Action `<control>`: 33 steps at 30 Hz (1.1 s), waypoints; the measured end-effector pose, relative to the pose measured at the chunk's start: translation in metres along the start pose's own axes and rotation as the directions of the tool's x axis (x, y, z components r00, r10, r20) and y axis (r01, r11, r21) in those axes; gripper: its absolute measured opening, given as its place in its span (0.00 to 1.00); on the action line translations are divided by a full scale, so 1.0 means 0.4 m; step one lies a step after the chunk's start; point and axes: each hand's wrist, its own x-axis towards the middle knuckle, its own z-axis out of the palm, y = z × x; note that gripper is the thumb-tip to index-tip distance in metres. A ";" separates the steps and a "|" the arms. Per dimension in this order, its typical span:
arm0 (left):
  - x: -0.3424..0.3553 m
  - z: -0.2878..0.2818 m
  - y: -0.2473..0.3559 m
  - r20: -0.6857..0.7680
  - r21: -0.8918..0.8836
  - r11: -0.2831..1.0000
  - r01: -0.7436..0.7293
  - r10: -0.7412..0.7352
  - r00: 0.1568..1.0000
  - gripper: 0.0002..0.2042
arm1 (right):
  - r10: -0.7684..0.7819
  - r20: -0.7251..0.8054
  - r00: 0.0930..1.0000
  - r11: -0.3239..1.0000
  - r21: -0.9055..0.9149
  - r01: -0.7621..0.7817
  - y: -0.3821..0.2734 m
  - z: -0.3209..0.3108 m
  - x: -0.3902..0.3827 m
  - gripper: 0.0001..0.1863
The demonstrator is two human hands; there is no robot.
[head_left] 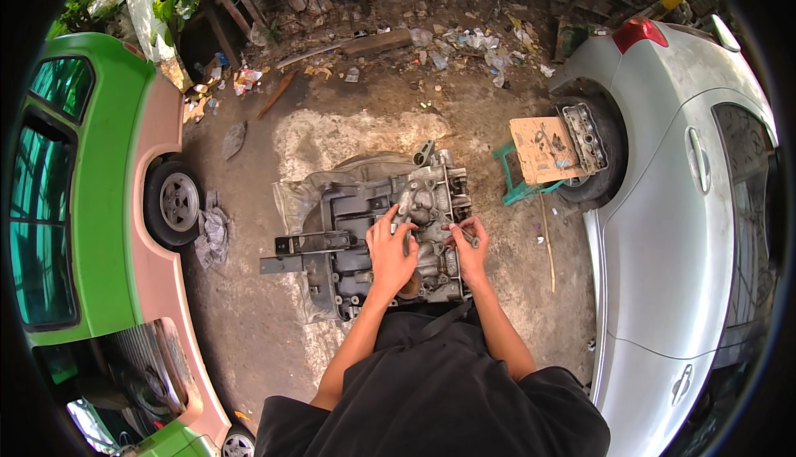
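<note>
A grey metal engine block (348,200) with cast ribs and exposed internal parts lies on the ground in front of me. My left hand (393,251) rests on its middle, fingers bent and spread apart, with the fingertips touching the metal parts; nothing plainly shows in its grasp. At the block's right side, my right hand (473,260) is closed on a short grey metal rod-like piece (467,237), held between thumb and fingers. Its exact kind is too small to make out. Two dark flat bars (282,264) stick out from the block's left side.
Under the block lies a grey sheet (292,208). A green stool (518,190) on the right carries a cardboard piece (539,154) with small parts, beside a metal engine part (585,138). A green car (104,109) stands left, a silver car (655,233) right. Litter (481,41) covers the far ground.
</note>
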 end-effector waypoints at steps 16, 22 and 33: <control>0.003 -0.005 0.002 0.031 -0.017 1.000 0.020 -0.019 0.999 0.12 | -0.012 0.035 0.999 0.999 -0.045 0.013 0.007 -0.004 -0.005 0.11; 0.003 -0.004 0.002 0.037 -0.011 0.999 0.032 -0.031 0.999 0.11 | 0.007 0.033 0.999 0.998 -0.056 -0.005 0.002 -0.001 -0.001 0.11; 0.003 -0.002 0.001 0.032 -0.011 1.000 0.022 -0.022 0.999 0.11 | 0.108 0.001 0.994 0.992 -0.064 -0.108 0.003 0.016 0.078 0.11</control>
